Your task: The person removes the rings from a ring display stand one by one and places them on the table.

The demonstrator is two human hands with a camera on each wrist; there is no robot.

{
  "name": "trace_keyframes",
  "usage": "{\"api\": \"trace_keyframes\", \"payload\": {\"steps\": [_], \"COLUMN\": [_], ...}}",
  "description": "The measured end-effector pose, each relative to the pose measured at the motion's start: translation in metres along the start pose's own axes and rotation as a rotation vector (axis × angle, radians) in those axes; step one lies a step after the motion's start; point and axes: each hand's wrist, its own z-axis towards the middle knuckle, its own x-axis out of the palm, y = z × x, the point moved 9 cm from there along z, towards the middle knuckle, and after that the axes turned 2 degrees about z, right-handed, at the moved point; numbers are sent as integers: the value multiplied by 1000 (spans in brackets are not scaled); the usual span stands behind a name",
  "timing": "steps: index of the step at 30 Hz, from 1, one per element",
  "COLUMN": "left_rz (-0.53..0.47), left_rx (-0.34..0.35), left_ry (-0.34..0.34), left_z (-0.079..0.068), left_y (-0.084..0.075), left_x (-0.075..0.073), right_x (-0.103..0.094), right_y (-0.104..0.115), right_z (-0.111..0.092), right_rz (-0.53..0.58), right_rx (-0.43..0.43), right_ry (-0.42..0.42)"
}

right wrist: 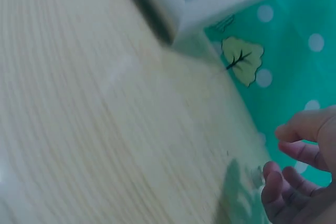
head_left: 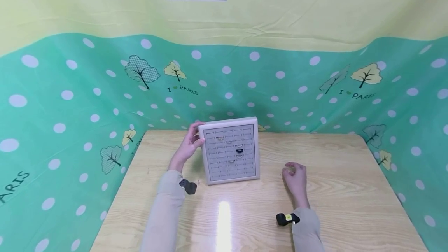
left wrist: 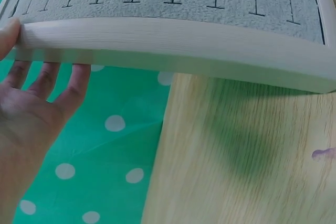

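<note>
A ring display tray [head_left: 231, 151] with a white frame and a grey slotted pad stands tilted up, with several rings in its slots. One ring has a dark top [head_left: 239, 151]; the others look pale or silvery. My left hand [head_left: 187, 147] grips the tray's upper left edge, thumb on the front and fingers behind. On the tabletop right of the tray, my right hand [head_left: 295, 178] is loosely curled, with a gap between thumb and fingers. By its fingertips in the right wrist view is a small, blurred greyish thing [right wrist: 256, 177].
The light wood table [head_left: 336, 205] carries a bright glare streak in front of the tray. Green dotted cloth [head_left: 280, 104] surrounds its back and sides. A small purple mark [left wrist: 323, 153] shows on the wood beside the tray. Each wrist wears a small black camera [head_left: 188, 186].
</note>
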Motion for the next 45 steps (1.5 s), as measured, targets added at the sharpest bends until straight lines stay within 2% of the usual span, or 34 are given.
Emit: {"api": "trace_keyframes", "payload": {"steps": [4,9,11,17,23,28,35,38,45], "left_rz": [-46,-77,-85,-84,-134,-157,-295,-325,-342], "left_rx": [-11,4,19,20,9,17,-16,-30,-16], "left_ry": [-23,-63,-68,-87,-110,-103,-56,-40,-33], "left_z": [0,1,3,3,2,3,6,7,7], "left_y": [-6,-5,1,3,6,6,13,15,15], "left_x": [2,-2,-4,-4,-4,-4,-1,0,0], "right_x": [7,11,12,12,21,32,45,49,58], "right_y": [7,19,24,44,67,87,104,105,101], "right_z": [-8,-14,-16,-21,-26,-29,-36,-39,-44], "right_rz": [13,13,11,23,41,68,79,88,88], "right_rx": [-4,-24,-19,-28,-76,-132,-211,-203,-179], "right_ry": [14,18,24,-8,-15,-2,15,28,58]}}
